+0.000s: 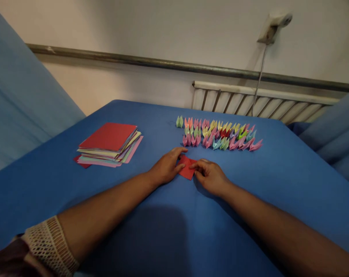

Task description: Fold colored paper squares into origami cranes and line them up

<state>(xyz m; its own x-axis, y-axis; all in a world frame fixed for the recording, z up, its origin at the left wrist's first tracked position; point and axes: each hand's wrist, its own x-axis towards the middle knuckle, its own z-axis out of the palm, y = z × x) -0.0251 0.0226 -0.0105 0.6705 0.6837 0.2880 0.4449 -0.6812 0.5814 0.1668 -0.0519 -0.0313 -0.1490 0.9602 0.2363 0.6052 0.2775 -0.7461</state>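
A small folded red paper [187,168] lies on the blue table [168,215] between my hands. My left hand [166,166] rests on its left edge, fingers laid flat over the top corner. My right hand [209,175] pinches the paper's right edge with fingertips pressed together. A stack of coloured paper sheets [109,144], red on top, sits to the left. Beyond the hands stand rows of several small folded paper pieces [219,134] in pink, yellow, green and red.
A wall with a metal rail [162,63] runs behind the table. A white slatted rack [263,102] and a wall-mounted device with a cord [274,24] are at the back right. Blue fabric [21,100] hangs at both sides.
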